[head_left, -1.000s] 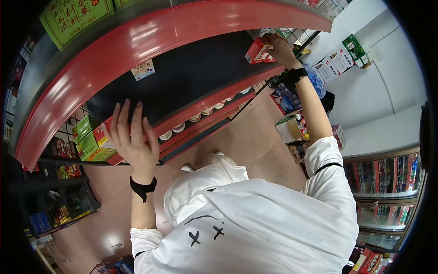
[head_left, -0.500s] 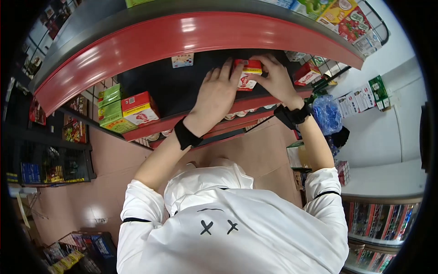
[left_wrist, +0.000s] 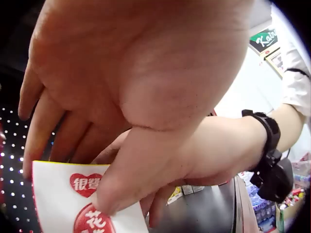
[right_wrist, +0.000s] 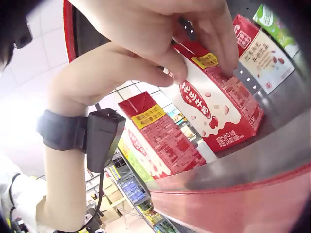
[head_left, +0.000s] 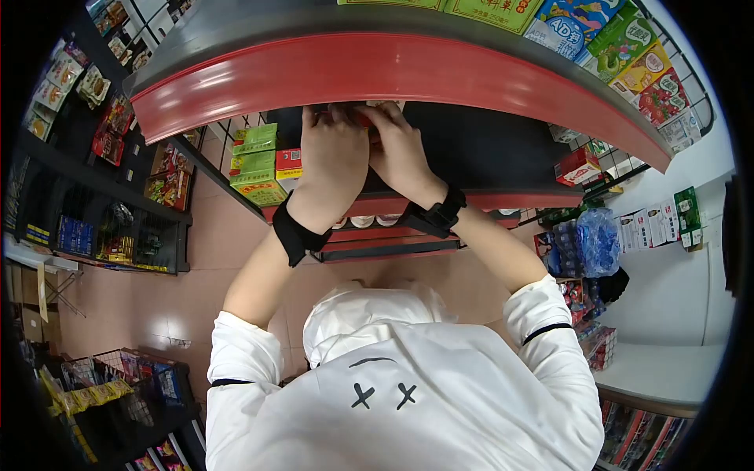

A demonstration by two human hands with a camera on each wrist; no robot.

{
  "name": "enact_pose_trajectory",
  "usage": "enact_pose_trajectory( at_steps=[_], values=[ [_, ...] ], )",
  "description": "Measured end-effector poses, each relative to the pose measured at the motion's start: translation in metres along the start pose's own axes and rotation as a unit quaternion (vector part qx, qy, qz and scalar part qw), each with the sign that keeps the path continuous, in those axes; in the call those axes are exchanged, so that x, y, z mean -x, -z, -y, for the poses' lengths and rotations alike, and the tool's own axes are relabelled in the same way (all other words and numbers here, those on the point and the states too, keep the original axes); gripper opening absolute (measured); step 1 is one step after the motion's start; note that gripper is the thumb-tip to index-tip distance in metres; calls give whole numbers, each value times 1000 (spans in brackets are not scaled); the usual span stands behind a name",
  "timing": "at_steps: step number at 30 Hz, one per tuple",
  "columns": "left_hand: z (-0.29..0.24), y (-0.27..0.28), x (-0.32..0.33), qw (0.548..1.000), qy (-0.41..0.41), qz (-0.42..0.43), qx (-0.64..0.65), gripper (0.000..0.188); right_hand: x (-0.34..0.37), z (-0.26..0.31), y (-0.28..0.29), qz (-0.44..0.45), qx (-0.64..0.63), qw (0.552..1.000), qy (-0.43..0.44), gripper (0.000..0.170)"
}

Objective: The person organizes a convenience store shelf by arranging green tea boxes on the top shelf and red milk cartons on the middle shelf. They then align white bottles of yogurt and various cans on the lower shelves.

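Note:
Side by side on the black shelf, my left hand [head_left: 328, 161] and right hand [head_left: 402, 153] grip a red-and-white carton [right_wrist: 218, 109]. In the head view they mostly hide it. The right wrist view has it upright near the shelf's front edge, with my right fingers round its upper part and my left thumb near its white face. In the left wrist view, a thumb presses the front of the carton [left_wrist: 56, 194], and my left fingers reach behind it. To the left stands another red carton [head_left: 288, 162]; a beige-fronted carton [right_wrist: 267, 60] is at the right.
Green cartons [head_left: 255, 165] stand at the shelf's left end, a red carton [head_left: 577, 166] at its right end. The upper shelf's red edge [head_left: 377, 67] overhangs my fingertips. A wire rack [head_left: 220, 169] borders the left side.
Over the last second, my right hand has brought a carton leftward from the shelf's right end. Both hands, together on it half a second ago, have moved further left with it.

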State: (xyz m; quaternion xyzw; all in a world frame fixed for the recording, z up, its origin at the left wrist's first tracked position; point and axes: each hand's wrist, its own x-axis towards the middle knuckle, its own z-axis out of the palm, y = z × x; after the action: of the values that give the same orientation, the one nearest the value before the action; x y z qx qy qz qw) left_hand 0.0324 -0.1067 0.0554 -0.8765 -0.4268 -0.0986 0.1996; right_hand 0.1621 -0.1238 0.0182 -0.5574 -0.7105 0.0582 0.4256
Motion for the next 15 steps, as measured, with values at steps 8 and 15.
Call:
enact_pose_trajectory(
  at_steps=[8, 15],
  values=[
    [34, -3, 28, 989, 35, -98, 108, 44, -14, 14, -3, 139, -147, 979, -17, 48],
    [26, -16, 37, 966, 71, -185, 165, 40, -16, 19, -7, 137, -196, 971, -7, 44]
  ],
)
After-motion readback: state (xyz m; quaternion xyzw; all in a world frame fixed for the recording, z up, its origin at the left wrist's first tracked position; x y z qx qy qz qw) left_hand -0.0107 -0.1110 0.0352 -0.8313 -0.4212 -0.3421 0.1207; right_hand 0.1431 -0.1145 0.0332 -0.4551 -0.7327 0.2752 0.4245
